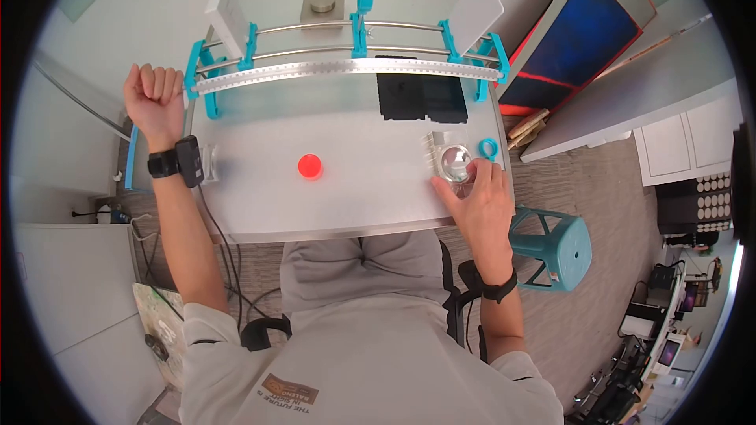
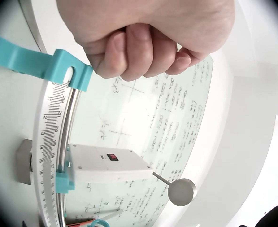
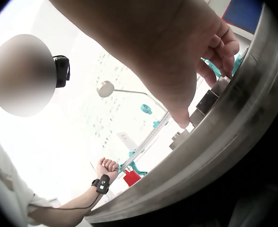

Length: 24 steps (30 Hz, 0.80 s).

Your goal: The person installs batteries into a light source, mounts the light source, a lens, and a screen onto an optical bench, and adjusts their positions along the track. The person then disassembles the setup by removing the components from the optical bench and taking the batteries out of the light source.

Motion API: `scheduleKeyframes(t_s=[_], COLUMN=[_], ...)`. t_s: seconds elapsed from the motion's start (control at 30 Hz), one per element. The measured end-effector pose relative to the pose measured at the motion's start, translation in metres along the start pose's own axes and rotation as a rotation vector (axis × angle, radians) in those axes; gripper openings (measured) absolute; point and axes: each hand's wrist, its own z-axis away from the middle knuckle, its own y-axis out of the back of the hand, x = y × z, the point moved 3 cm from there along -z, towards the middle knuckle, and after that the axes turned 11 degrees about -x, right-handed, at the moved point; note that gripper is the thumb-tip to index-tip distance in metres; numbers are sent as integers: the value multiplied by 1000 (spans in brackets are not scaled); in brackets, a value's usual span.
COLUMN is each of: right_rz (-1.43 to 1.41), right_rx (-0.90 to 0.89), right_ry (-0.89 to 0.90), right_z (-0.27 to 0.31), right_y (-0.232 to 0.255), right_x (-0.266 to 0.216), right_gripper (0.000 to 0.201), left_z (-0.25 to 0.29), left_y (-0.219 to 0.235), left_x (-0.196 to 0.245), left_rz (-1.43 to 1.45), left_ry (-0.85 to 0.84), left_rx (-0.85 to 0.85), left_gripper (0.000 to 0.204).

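My left hand (image 1: 156, 106) is curled in a fist beside the teal end bracket (image 1: 194, 71) of a rail with a ruler; in the left wrist view the fist (image 2: 143, 42) shows nothing in it. At the table's right side, my right hand (image 1: 482, 208) has thumb and fingers round a clear round lens piece (image 1: 456, 162). The right wrist view shows this hand (image 3: 195, 71) with thumb and fingertips at either side of small blocks (image 3: 207, 101). Just left of the lens lies a clear toothed piece (image 1: 434, 149). A teal ring (image 1: 488, 148) is behind the fingers.
A red round cap (image 1: 310, 167) sits mid-table. The rail carries a white box (image 1: 227, 20), a teal ring holder (image 1: 365, 0) and a white panel (image 1: 477, 14). Black sheets (image 1: 422, 98) lie under its right half. A teal stool (image 1: 568, 250) stands right of the table (image 1: 354, 224).
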Motion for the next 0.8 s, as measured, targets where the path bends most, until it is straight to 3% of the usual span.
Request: scheduleKeyframes(t_s=[0.23,0.37,0.43,0.5,0.57,0.7,0.77,0.8], right_rz=[-7,-74,-273,-327,-435,-465,-482,-447], right_rx=[16,116,-76,-100,-165,-201,-343,-308], right_ry=[-28,137,236,332,509,568,608,674], right_z=[-2,-8,-12,-15,-20,-33,-36,-35], right_y=[3,19,13,-3,-17,-22,-40,-52], right_x=[-1,-21,-36,-56,-85,-138,-150,-152], right_gripper=[57,47,34,28,38,49,54,48], left_z=[1,2,2,3,2,1,2,2], left_y=[0,1,-9,-8,-5,-8,-11,-10], left_x=[0,0,-2,-2,-2,-2,-3,-4], left_rz=[-7,7,-29,-38,-36,-24,-12,0], left_ry=[-4,-2,-6,-15,-25,-23,-23,-15], left_rx=[22,44,67,75,71,70,138,127], left_gripper=[49,49,48,49,49,50,50,50])
